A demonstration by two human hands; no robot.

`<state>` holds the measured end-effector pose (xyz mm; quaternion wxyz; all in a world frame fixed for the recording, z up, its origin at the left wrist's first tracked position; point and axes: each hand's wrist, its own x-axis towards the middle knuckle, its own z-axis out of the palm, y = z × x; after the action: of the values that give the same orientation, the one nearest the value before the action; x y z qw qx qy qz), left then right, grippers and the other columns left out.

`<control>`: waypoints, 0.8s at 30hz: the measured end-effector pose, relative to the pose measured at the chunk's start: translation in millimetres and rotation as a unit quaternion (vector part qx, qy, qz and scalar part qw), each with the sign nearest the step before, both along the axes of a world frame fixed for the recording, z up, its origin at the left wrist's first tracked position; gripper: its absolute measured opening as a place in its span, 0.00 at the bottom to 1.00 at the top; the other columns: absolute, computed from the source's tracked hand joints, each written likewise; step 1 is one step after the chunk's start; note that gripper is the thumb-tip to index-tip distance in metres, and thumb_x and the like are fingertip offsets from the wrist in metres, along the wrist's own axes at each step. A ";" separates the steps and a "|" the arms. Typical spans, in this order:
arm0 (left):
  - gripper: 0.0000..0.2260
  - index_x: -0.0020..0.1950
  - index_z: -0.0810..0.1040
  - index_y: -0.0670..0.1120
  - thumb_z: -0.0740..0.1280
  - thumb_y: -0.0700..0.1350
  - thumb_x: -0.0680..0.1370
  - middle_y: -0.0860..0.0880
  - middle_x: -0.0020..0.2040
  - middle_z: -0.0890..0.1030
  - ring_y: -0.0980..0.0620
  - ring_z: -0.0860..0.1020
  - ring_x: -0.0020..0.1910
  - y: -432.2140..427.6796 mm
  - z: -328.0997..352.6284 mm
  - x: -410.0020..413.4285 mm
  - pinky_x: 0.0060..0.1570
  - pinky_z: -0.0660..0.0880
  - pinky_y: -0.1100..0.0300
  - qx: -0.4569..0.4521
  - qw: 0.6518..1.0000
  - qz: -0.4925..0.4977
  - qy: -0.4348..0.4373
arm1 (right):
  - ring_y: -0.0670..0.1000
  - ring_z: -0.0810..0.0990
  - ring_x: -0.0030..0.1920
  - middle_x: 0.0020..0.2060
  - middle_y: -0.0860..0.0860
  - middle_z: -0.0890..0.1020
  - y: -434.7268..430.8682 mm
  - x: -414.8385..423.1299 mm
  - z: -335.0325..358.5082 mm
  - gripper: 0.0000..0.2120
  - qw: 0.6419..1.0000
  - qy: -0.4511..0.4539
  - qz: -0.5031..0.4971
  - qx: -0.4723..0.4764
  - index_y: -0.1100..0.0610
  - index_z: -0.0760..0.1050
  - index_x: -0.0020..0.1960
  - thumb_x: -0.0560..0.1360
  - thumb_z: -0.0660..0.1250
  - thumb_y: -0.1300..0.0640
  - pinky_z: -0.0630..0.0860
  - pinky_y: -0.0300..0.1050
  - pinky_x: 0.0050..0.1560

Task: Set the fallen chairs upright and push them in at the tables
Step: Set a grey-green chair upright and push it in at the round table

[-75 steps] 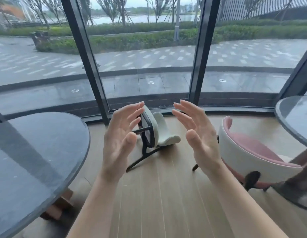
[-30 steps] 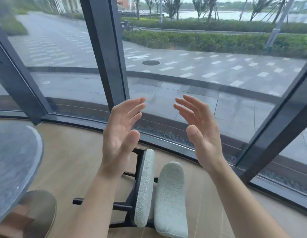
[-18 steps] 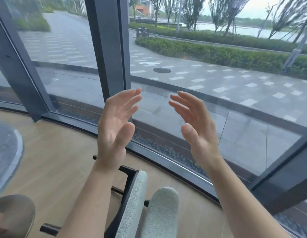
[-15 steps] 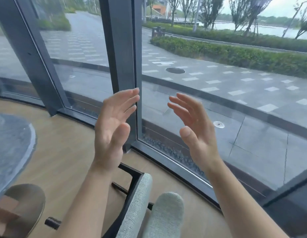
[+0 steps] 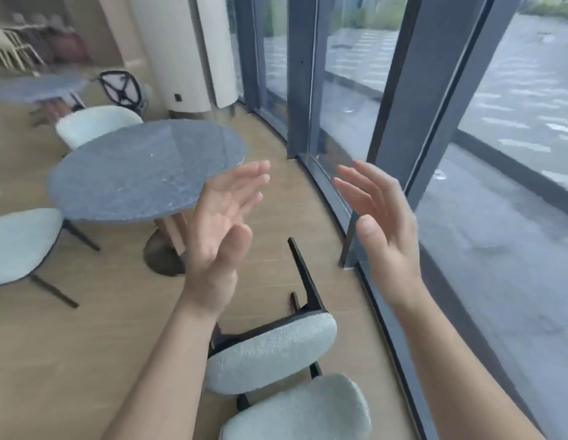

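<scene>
Although motion blur smears the head view, its main parts read clearly.

Centre: the left hand (image 5: 224, 236) and the right hand (image 5: 384, 230) are both raised, palms turned toward each other, fingers nearly straight and slightly spread. A clear gap separates them, and neither holds or touches anything.

Bottom centre: the fallen chair (image 5: 270, 354) lies on its side on the wooden floor (image 5: 70, 344), between the two forearms and just beside the foot of the window wall (image 5: 412, 122). Its pale green seat pad stands on edge, with the dark underside facing away from the camera. The matching backrest (image 5: 301, 411) lies nearer the camera, at the lower edge. One black leg (image 5: 305, 277) points away from the viewer and is seen between the two wrists. A shorter stub shows beside it.

Left of centre: the round table (image 5: 143, 169) has a dark grey, stone-like top on a single pedestal with a round metal foot (image 5: 163, 258). It stands beyond the left hand, apart from the fallen chair.

At this table stand two upright seats of the same pale colour. The left chair (image 5: 19, 242) is at the frame edge near the rim. The rear chair (image 5: 98, 123) is behind the table, partly hidden by the top.

Background, blurred: a second table (image 5: 38, 87), a black chair frame (image 5: 119, 88) whose posture cannot be told, and a white column (image 5: 178, 52) beside the glass.

Right: grey paving (image 5: 514, 106) lies outside the panes.
</scene>
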<state>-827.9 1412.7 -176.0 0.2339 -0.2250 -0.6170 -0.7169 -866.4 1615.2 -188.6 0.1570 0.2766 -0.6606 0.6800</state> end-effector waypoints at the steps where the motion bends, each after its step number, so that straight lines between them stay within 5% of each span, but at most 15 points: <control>1: 0.25 0.71 0.77 0.61 0.69 0.71 0.78 0.51 0.74 0.79 0.42 0.76 0.76 -0.4 3.1 15.9 0.74 0.70 0.48 -0.001 1.000 0.027 -0.001 | 0.57 0.78 0.73 0.72 0.63 0.76 -2.4 4.0 3.8 0.44 1.000 0.002 0.025 -0.006 0.64 0.66 0.76 0.78 0.67 0.30 0.73 0.53 0.75; 13: 0.26 0.71 0.76 0.59 0.69 0.71 0.78 0.50 0.74 0.79 0.41 0.76 0.76 11.8 -11.7 161.5 0.75 0.71 0.46 0.025 0.981 0.190 0.024 | 0.59 0.78 0.73 0.71 0.63 0.77 -7.0 103.2 -4.9 0.42 0.986 0.003 0.166 -0.025 0.63 0.66 0.76 0.78 0.68 0.31 0.73 0.48 0.72; 24: 0.27 0.71 0.78 0.60 0.69 0.72 0.77 0.46 0.74 0.79 0.40 0.76 0.76 81.4 -118.6 239.3 0.74 0.72 0.46 0.062 0.971 0.205 -0.110 | 0.57 0.79 0.73 0.72 0.59 0.78 63.5 186.2 -101.9 0.42 0.979 -0.130 0.152 0.033 0.61 0.67 0.76 0.77 0.68 0.31 0.74 0.49 0.72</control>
<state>-588.6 1494.2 -294.6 0.3205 0.0013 -0.6263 -0.7107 -680.2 1678.7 -290.4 -0.0450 0.2881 -0.6478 0.7038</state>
